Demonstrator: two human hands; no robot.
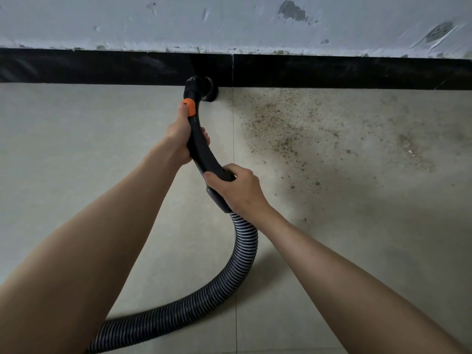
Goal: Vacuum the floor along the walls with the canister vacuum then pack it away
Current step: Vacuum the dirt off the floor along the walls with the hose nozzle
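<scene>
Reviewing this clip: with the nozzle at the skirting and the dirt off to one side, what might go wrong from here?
1. The brush nozzle sits against the black skirting; the dirt patch lies to its right and may be missed.
2. The ribbed hose loops behind the right hand and could kink.
3. The left hand grips near the orange collar; it might shift it.

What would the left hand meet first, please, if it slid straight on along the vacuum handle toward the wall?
The left hand grips the black handle, thumb up by the orange collar. Sliding on, it would probably meet that collar first, then the round brush nozzle at the black skirting.
</scene>
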